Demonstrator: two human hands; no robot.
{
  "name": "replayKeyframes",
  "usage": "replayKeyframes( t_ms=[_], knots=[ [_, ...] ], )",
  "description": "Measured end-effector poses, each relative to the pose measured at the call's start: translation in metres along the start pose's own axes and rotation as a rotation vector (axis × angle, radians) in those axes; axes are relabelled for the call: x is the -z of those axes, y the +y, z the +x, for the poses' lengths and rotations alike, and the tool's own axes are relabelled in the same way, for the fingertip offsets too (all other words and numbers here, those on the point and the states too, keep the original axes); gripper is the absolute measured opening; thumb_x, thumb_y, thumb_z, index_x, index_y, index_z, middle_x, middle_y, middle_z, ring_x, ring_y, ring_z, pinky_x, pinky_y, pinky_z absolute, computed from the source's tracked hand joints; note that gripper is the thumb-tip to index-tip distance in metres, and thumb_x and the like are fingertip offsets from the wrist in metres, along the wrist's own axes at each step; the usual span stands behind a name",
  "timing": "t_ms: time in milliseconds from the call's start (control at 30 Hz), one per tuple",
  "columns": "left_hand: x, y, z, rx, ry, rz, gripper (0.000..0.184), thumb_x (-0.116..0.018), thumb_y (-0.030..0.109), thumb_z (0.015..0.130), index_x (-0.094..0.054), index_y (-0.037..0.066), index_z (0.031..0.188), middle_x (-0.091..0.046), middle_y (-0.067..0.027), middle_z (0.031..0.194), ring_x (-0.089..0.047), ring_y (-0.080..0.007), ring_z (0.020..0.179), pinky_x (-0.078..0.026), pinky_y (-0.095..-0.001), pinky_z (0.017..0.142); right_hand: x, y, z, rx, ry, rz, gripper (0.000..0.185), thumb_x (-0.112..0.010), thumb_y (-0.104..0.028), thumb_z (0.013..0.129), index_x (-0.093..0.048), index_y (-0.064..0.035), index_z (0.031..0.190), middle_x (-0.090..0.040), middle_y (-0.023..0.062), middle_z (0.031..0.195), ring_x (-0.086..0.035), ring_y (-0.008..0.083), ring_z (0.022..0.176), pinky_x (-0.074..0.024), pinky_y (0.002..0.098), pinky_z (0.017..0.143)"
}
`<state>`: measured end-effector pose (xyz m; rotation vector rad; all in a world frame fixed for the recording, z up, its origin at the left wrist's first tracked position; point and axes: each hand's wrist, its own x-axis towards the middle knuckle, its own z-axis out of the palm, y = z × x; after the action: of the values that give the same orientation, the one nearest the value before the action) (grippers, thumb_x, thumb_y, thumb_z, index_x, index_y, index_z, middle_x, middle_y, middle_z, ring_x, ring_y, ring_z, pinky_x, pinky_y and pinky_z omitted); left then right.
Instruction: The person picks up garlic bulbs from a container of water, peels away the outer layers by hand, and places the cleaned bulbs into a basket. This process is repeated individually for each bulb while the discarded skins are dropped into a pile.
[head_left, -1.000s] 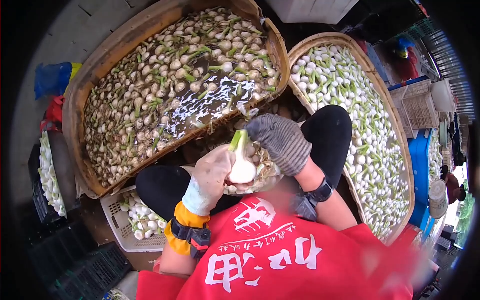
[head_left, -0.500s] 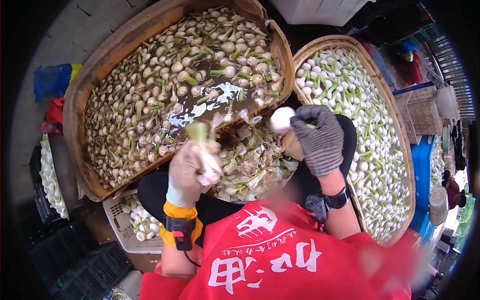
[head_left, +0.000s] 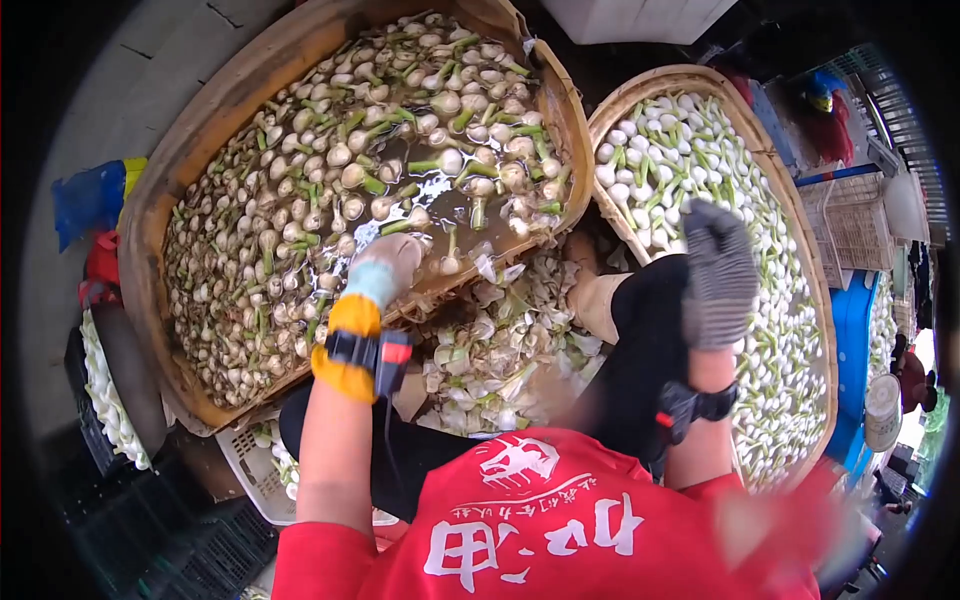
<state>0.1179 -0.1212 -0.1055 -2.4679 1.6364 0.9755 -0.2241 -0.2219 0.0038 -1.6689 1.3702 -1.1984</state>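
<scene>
My left hand [head_left: 388,266], in a pale glove with an orange band at the wrist, reaches over the near edge of the large tub [head_left: 190,395]. A garlic bulb [head_left: 415,217] with a green stem lies at its fingertips; its fingers are mostly hidden, so I cannot tell whether it grips one. Unpeeled garlic bulbs [head_left: 340,155] crowd the muddy water. My right hand [head_left: 720,275], in a grey striped glove, is over the left side of the second tub [head_left: 615,225]. Its back faces me and no bulb shows in it. Clean white garlic bulbs [head_left: 770,350] fill that tub.
Peeled skins and leaves [head_left: 510,350] lie heaped between my legs. A white plastic basket [head_left: 250,475] with garlic stands at lower left, below the large tub. At right are a blue container [head_left: 850,330] and woven crates [head_left: 850,225].
My left hand has moved up from my lap to the large tub. My right hand has swung right over the second tub, and the white bulb it held is no longer visible.
</scene>
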Motion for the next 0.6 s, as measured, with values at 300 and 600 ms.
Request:
replayKeyframes(
  t_ms=[300, 600],
  knots=[
    [-0.093, -0.021, 0.094, -0.323, -0.409, -0.364, 0.029, -0.057, 0.024, 0.094, -0.064, 0.006, 0.117, -0.067, -0.0118, 0.11, -0.062, -0.0266, 0.102, -0.049, -0.0384, 0.09, -0.056, -0.002, -0.085, 0.08, -0.591, -0.009, 0.02, -0.072, -0.012, 0.082, -0.069, -0.0061, 0.102, -0.066, 0.0127, 0.091, -0.063, 0.0305, 0.085, -0.0512, 0.0387, 0.077],
    [-0.008, 0.069, -0.11, -0.113, -0.256, -2.042, 0.06, -0.048, 0.053, 0.098, -0.053, -0.001, 0.124, -0.06, -0.005, 0.102, -0.056, -0.0167, 0.082, -0.047, -0.0278, 0.073, -0.074, -0.017, -0.074, 0.399, -0.55, -0.074, 0.022, -0.075, -0.014, 0.078, -0.073, -0.0101, 0.1, -0.069, 0.0083, 0.092, -0.065, 0.0253, 0.085, -0.053, 0.0345, 0.075]
  ],
)
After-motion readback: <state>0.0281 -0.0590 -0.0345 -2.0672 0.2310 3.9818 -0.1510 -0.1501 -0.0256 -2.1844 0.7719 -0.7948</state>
